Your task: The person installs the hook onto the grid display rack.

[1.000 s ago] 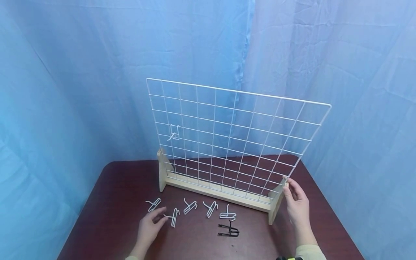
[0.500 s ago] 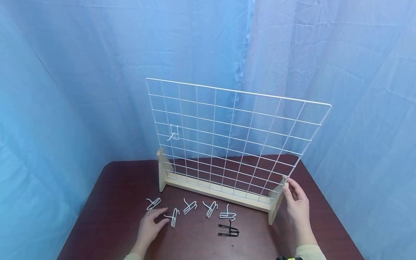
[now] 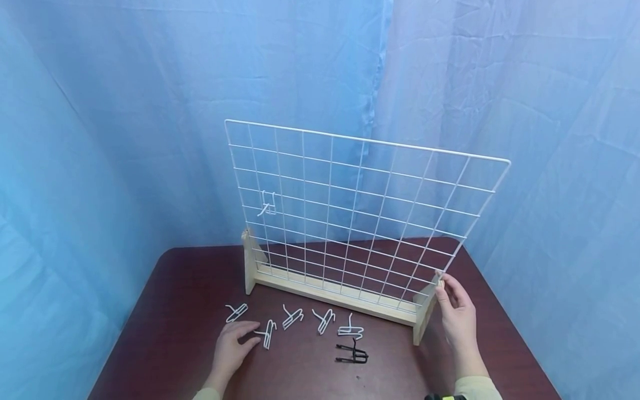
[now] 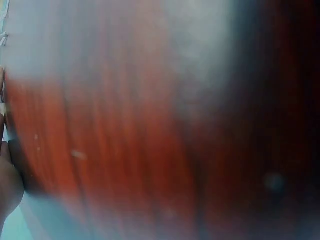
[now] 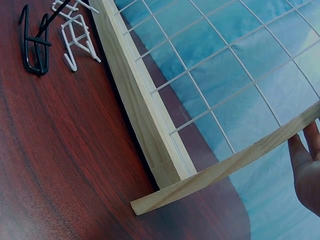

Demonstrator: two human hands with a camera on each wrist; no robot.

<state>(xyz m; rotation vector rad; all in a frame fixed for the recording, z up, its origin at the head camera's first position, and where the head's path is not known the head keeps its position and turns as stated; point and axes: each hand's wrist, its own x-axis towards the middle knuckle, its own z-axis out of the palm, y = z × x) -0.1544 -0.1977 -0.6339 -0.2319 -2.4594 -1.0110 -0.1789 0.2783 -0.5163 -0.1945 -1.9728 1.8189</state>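
Observation:
My left hand (image 3: 232, 347) rests low at the table's left, thumb and forefinger apart. The prong of a white wire hook (image 3: 269, 335) reaches into the gap between them. At the right, my right hand (image 3: 457, 316) pinches the top of the end board of a wooden stand (image 3: 335, 299), thumb in front and fingers behind. Set upright in that stand is a white wire grid panel (image 3: 345, 211). One white hook (image 3: 268, 206) hangs on the panel's left part. In the left wrist view, only the hand's edge (image 4: 9, 185) shows, beside blurred tabletop.
More white hooks lie in front of the stand: one hook (image 3: 237, 313) by my left fingers, others (image 3: 292, 318) towards the right. A black hook (image 3: 353, 354) lies nearest the front. Blue curtains (image 3: 320, 66) surround the dark red table (image 3: 195, 278).
My left hand has edged slightly right, its fingertips coming further round the white hook's prong. The right hand and the grid stand have kept their place.

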